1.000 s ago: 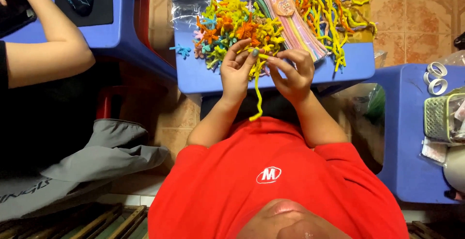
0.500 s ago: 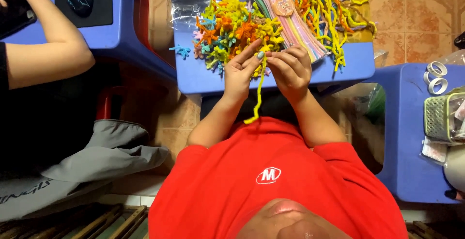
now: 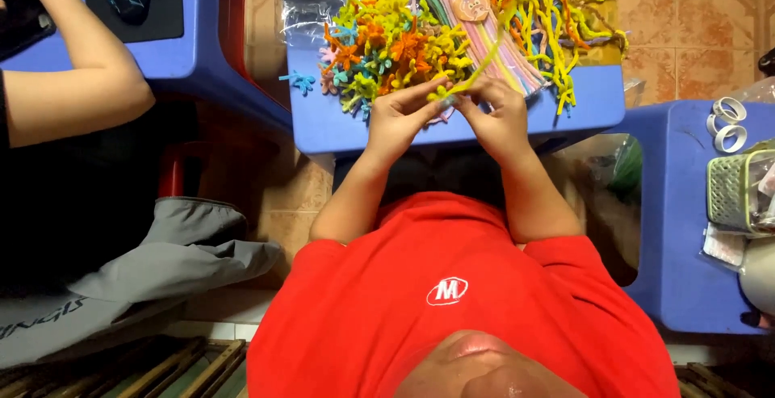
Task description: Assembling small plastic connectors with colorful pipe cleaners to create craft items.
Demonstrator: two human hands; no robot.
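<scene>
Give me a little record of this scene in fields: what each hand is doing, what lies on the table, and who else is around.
left hand: left hand pinches one end of a yellow pipe cleaner
right hand: right hand grips the same stem, beside the left
table: blue table, low, in front of the person
on it, left: pile of small twisted shapes, many colours
on it, right: loose pipe cleaners, mostly yellow and orange
nearby: another person's arm at a second blue table
far right: tape rolls

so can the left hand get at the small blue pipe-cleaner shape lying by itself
Probably yes: the blue shape lies alone on the blue plastic table, with only bare surface between it and the left hand, though that hand is pinching a yellow pipe cleaner.
</scene>
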